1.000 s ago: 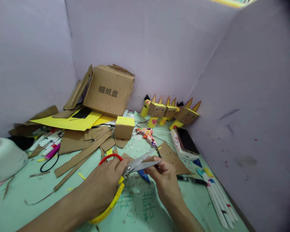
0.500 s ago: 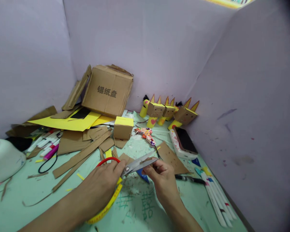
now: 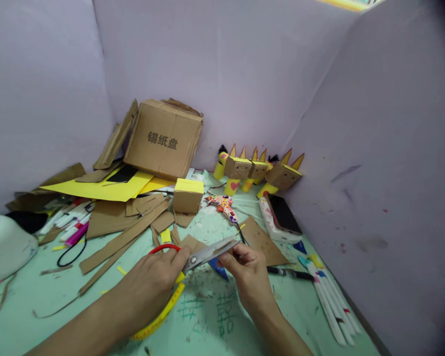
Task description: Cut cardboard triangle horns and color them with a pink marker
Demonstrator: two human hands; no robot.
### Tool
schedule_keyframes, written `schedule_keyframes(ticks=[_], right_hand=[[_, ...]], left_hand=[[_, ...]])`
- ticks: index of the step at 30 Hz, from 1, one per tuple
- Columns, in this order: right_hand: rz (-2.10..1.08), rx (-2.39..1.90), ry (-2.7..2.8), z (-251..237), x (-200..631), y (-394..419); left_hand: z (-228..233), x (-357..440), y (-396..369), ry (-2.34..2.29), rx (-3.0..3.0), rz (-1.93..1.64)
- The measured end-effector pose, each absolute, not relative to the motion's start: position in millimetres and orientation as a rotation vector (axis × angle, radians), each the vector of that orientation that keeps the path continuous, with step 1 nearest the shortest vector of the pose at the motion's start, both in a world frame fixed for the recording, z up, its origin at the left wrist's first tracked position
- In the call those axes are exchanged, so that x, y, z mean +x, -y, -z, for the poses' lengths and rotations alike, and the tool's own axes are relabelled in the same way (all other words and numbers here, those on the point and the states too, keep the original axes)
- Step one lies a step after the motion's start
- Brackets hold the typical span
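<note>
My left hand [image 3: 148,287] grips scissors [image 3: 203,254] with red and yellow handles; the metal blades point right and are closed together. My right hand [image 3: 246,279] pinches a small brown cardboard piece [image 3: 233,250] right at the blade tips. Both hands hover low over the pale green table [image 3: 207,316], which has green writing on it just below the hands. A small blue scrap [image 3: 218,267] lies under the blades.
Cardboard strips [image 3: 122,237] and a small box with a yellow top [image 3: 187,195] lie behind the hands. A large carton [image 3: 163,138], yellow sheet [image 3: 104,188], markers [image 3: 72,222], paper figures [image 3: 259,173], a phone [image 3: 284,215] and pens [image 3: 330,306] ring the table. Lilac walls enclose it.
The scissor blades, slightly apart a second ago, have closed on the cardboard piece. Both hands stayed in about the same place; the view drifted slightly.
</note>
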State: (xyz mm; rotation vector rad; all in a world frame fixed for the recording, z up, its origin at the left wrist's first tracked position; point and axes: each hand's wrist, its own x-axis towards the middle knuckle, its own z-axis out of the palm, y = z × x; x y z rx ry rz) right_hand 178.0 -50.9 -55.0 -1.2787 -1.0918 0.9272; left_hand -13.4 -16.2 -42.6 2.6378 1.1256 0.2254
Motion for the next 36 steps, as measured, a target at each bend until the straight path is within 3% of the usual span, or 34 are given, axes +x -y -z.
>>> schedule_keyframes(ticks=[8,15,20,27,30,33,36], right_hand=[[-0.928,-1.275,1.093,59.2,177.8,50.5],[-1.115,-1.207,0.929,63.8,176.2,48.5],[-1.331,-1.053,0.774,61.6,172.9,47.4],[-1.322,-1.105,0.698,57.9,174.5,46.6],[-1.331,-1.137,0.715,59.5,172.4,45.9],[-1.409,-1.228,0.831,61.8,164.6,47.7],[-1.492,-1.274,0.949,61.2,159.9,50.2]], left_hand=[[41.2,-12.6,14.8,-1.069,2.537,-0.293],[26.6,-11.5,8.5,-1.069,2.342,-0.409],[26.3,-20.7,-8.8,-1.514,2.447,-0.262],[26.6,-27.7,-17.2,-1.621,2.56,0.081],[21.9,-27.6,-13.0,-1.638,2.448,-0.168],[20.3,-16.8,-1.5,-1.348,2.116,-0.507],[25.4,-2.5,10.8,-1.117,1.907,-0.452]])
